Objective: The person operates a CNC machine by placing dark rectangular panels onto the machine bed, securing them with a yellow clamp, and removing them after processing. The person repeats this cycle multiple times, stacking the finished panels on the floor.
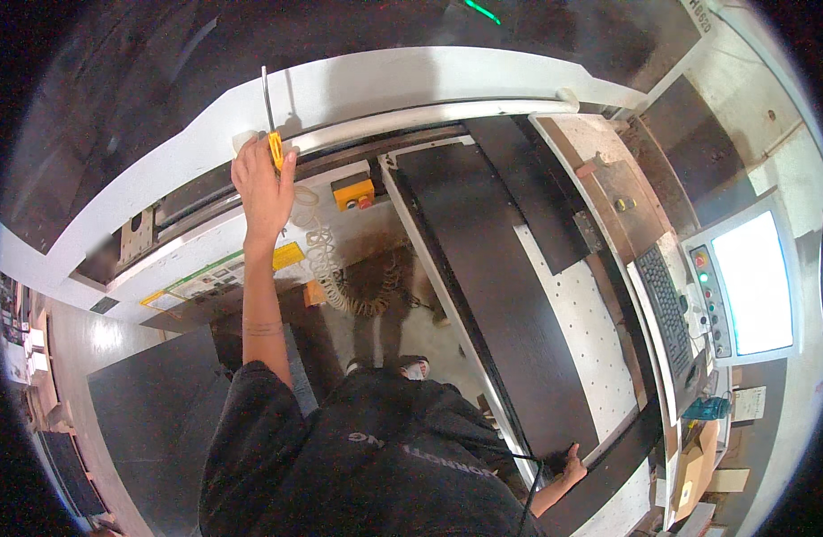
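Observation:
My left hand is stretched out ahead, shut on a yellow-handled air blow gun whose thin metal nozzle points up over the white machine frame. A pale coiled hose hangs from the gun down toward the floor. My right hand rests low at the near end of a long dark panel, fingers on its edge; whether it grips the panel is unclear. The panel lies on the machine's white perforated bed.
A yellow box with a red button sits on the machine beside the hose. To the right stand a keyboard, a control strip of buttons and a lit monitor. A dark board lies at lower left.

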Action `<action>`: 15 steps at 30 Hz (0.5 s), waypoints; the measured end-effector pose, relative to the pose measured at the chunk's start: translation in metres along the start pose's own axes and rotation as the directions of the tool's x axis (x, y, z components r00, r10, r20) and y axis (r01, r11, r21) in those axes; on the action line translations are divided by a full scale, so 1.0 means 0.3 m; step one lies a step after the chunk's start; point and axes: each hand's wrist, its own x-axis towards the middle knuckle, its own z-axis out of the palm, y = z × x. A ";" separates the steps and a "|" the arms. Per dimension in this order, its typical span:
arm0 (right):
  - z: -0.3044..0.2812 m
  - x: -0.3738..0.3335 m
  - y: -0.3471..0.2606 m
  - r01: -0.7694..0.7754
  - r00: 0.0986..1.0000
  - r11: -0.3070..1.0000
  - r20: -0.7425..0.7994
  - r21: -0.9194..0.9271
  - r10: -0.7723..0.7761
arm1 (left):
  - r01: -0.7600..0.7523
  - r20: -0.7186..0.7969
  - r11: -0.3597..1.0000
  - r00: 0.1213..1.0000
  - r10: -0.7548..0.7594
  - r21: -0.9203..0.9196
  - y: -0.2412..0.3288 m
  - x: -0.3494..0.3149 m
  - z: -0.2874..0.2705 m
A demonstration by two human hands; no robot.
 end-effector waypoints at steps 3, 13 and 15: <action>-0.020 0.019 0.025 -0.073 0.997 0.994 0.022 0.076 0.071 | 0.007 0.014 1.000 1.000 -0.007 0.022 -0.001 -0.004 0.019; -0.035 -0.027 -0.053 0.148 0.985 0.987 -0.083 -0.053 -0.153 | 0.387 0.158 0.679 0.913 -0.375 -0.624 -0.057 -0.055 0.013; -0.045 0.011 -0.027 0.136 0.987 0.984 -0.071 -0.115 -0.145 | 0.500 0.317 0.511 0.857 -0.406 -0.699 0.018 -0.128 -0.066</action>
